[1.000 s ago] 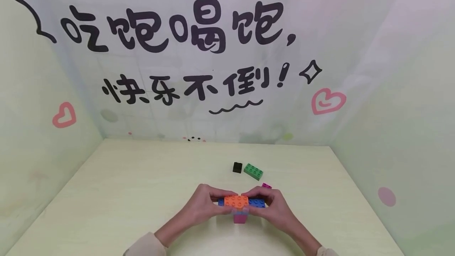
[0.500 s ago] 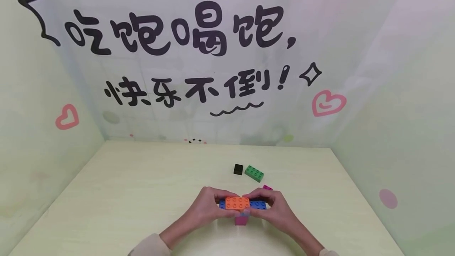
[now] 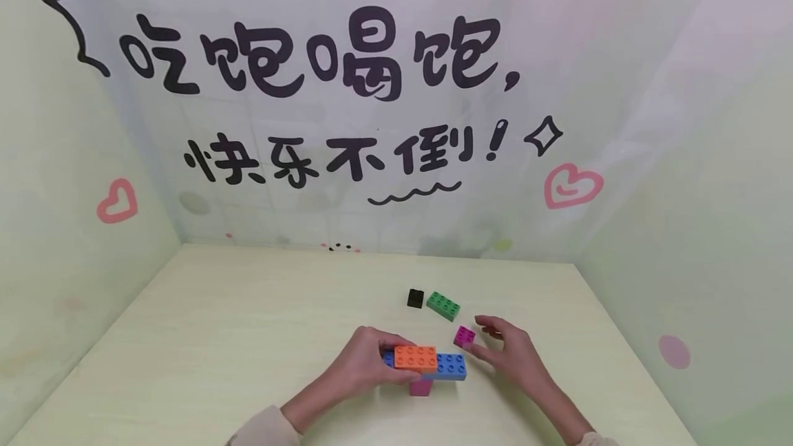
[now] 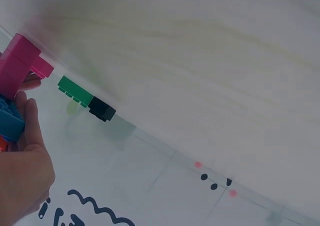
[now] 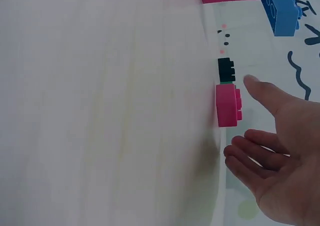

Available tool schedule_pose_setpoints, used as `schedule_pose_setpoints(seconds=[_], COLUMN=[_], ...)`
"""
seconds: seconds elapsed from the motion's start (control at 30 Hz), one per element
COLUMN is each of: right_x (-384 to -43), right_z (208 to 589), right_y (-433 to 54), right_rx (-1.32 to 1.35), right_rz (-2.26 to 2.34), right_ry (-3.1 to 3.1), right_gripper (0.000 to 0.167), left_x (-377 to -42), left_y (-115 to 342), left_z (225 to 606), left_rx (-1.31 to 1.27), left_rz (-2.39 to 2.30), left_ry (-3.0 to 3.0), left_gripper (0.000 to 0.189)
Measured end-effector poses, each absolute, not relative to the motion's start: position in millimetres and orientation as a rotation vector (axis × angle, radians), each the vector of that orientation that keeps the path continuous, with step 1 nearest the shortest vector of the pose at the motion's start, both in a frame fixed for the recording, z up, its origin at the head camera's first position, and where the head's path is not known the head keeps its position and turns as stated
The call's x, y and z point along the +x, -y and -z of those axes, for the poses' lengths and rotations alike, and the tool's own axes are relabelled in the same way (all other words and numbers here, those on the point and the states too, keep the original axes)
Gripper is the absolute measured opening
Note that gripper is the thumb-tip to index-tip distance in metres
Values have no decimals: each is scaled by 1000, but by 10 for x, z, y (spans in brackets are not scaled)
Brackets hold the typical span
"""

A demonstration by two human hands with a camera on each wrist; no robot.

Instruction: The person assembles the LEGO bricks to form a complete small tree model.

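My left hand grips a stack of toy building bricks at its left end, thumb in front and fingers behind. The stack has an orange brick on top of a long blue brick layer, above a pink column. In the left wrist view the column stands on the table beside the fingers. My right hand is at the right of a small magenta brick, thumb and fingers spread around it and holding nothing. The right wrist view shows this brick between thumb and fingertips, apart from them.
Beyond the hands, a green brick and a small black brick lie on the pale table. A printed cloth wall with lettering closes off the back, and further walls stand left and right.
My right hand has let go of the stack's right end and moved right to the small magenta brick, uncovering the blue brick's right part. The left hand keeps its grip.
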State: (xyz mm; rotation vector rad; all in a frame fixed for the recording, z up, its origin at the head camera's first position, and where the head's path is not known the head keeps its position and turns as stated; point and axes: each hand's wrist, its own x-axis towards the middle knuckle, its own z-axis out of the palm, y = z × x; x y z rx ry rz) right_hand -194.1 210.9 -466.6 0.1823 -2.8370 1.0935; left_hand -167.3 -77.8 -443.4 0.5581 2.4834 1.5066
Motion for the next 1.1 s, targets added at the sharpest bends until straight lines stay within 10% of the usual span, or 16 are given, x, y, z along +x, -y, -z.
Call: schedule_pose_setpoints(seconds=[0.63,1.1], right_x=[-1926,-1673], right_z=[4615,4367], right_y=[-2103,-2037], right_rx=[219,757], right_rz=[-1426,-1887], right_ry=[2765,2669], right_gripper=[40,36], left_x=[-1680,-1672], left_y=[784,774], left_z=[4426,4425], left_rx=[559,566], left_rz=[-1469,-1508], left_ry=[-2493,-2476], left_gripper=[45,43])
